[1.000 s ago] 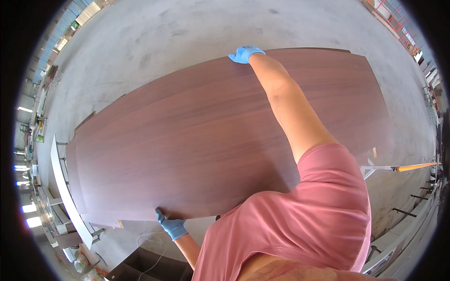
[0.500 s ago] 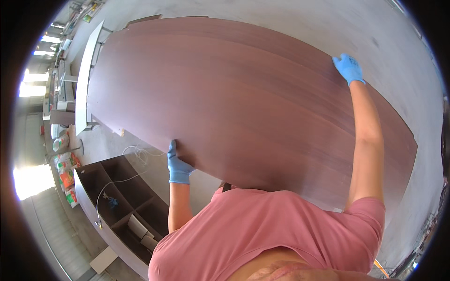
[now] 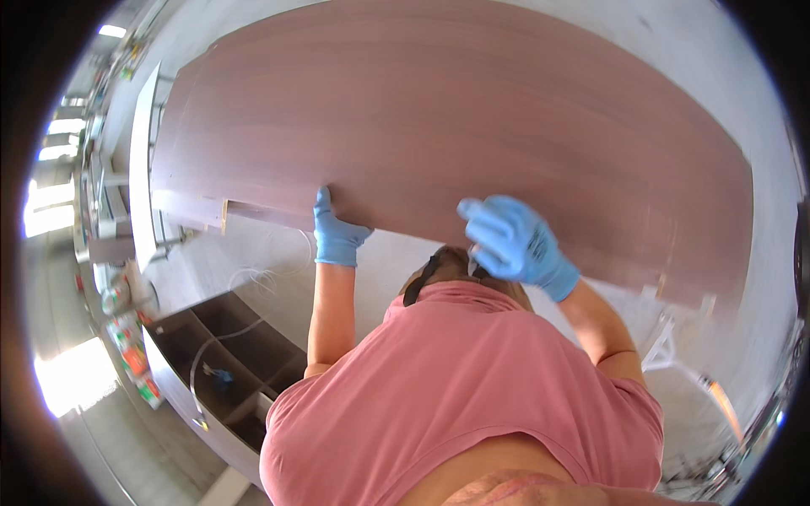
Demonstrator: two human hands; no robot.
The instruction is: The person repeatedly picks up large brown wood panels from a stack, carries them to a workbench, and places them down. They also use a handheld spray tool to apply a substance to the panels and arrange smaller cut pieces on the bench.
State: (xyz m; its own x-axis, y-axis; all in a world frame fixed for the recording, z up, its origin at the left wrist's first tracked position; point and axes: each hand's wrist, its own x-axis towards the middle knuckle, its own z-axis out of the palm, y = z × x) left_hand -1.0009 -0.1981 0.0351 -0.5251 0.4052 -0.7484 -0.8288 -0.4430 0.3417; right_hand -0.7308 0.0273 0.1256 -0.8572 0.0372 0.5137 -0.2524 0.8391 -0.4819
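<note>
A large dark brown wood-grain panel (image 3: pixel 380 110) lies flat in front of me. My left hand (image 3: pixel 339 236), in a blue glove, grips its near edge, thumb on top and fingers hidden beneath. My right hand (image 3: pixel 515 244), also gloved in blue, is before my chest at the near edge, back of the hand up. Its fingers are bent and held together; a small pale piece shows below them, too unclear to name. I cannot tell whether this hand touches the panel.
A dark open cabinet (image 3: pixel 198 337) with compartments stands at lower left, a pale cable (image 3: pixel 221 337) across it. Beyond the panel's left end is a white board (image 3: pixel 142 169) on a frame. A white stand (image 3: pixel 662 350) and an orange strip (image 3: pixel 724 405) are at lower right.
My right hand has left the panel's far edge and come back to the near edge before my chest. My left hand still grips the near edge. The view has shifted.
</note>
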